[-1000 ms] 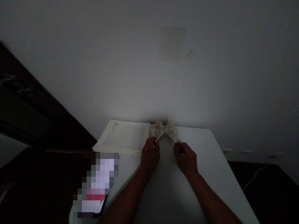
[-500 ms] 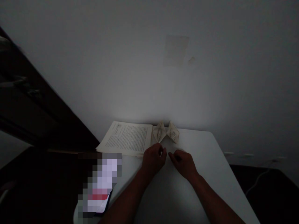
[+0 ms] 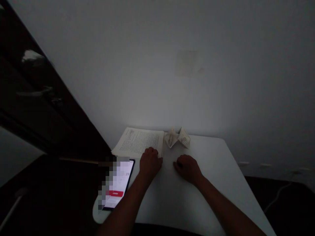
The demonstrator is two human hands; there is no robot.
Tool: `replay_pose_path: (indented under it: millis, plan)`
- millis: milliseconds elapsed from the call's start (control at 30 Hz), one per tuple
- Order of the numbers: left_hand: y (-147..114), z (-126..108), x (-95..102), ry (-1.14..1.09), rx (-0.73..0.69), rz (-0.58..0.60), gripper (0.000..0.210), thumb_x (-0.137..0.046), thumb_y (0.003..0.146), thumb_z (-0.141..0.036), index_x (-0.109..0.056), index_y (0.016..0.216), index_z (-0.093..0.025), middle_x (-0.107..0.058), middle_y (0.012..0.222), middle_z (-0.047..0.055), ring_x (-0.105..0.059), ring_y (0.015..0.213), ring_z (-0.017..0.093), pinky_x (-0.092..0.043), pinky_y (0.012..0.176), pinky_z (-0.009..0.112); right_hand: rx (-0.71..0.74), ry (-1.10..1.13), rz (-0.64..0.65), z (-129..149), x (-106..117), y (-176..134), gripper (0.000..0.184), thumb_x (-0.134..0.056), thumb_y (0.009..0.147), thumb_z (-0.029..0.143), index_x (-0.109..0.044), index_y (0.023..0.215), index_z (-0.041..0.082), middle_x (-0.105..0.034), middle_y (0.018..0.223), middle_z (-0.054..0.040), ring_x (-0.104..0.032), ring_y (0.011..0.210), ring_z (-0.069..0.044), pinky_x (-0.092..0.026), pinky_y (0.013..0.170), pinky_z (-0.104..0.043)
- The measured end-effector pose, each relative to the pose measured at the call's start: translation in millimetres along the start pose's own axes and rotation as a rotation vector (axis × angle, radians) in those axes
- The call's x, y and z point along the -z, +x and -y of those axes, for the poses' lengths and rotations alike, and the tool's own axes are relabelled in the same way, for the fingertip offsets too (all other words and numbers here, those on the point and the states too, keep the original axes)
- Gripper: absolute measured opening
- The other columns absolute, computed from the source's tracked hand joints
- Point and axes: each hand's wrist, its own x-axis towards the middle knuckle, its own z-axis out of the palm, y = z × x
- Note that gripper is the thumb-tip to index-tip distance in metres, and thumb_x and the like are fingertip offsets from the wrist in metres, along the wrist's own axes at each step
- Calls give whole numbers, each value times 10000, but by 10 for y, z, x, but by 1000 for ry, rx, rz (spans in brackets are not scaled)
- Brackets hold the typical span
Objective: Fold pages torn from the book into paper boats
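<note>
My left hand point(image 3: 150, 163) lies at the near right corner of the printed pages point(image 3: 137, 140), fingers forward on the paper and thumb held apart to the right. Nothing shows in its grasp. To its right, my right hand point(image 3: 188, 166) rests on the white table point(image 3: 211, 154) with the fingers curled in a loose fist, and no object shows in it. Beyond both hands, against the wall, stands a folded paper piece point(image 3: 183, 138) with two pointed halves and drawn marks on them. It touches neither hand.
Left of my left forearm lies a lit phone point(image 3: 125, 177), partly blurred out, with a red button on its screen. A pale wall point(image 3: 147, 82) rises behind the table. A dark door point(image 3: 49, 108) is on the left, and a white cable point(image 3: 278, 195) hangs at the right.
My left hand has moved left, away from my right hand and onto the pages, and its fingers have loosened from a pinch. The right hand stays curled. The view has shifted slightly.
</note>
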Motion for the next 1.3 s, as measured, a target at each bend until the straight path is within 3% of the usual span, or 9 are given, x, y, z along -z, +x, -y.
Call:
replay_pose_path:
  millis: [233, 667, 1100, 1300]
  plan:
    - [43, -6, 6, -21, -9, 42, 269, -402, 891, -235, -637, 783, -160, -607, 895, 74, -549, 899, 184, -416, 746, 274, -3, -34, -9, -1, 15, 7, 255, -469, 856, 305, -557, 650, 183, -575, 656, -26, -494, 649, -143, -322, 651, -262]
    - [103, 9, -49, -126, -14, -60, 240, -468, 844, -225, -682, 749, -172, -642, 793, 38, -589, 768, 158, -419, 725, 265, -19, -53, -21, -51, -12, 75, 250, -466, 861, 305, -560, 664, 182, -586, 671, -30, -508, 654, -148, -334, 663, -268]
    - [51, -48, -262, -165, -78, -216, 127, -498, 817, -179, -621, 831, -150, -610, 872, 70, -522, 899, 201, -423, 845, 315, -17, -28, -24, -94, -37, 94, 258, -458, 862, 311, -565, 668, 179, -588, 670, -27, -507, 653, -142, -335, 670, -263]
    - [45, -28, -265, -153, -100, -224, 206, -419, 865, -159, -614, 796, -162, -599, 862, 69, -512, 888, 201, -419, 846, 318, -14, -13, -21, -101, -29, 96, 261, -460, 861, 305, -562, 656, 179, -585, 656, -23, -502, 644, -138, -335, 665, -258]
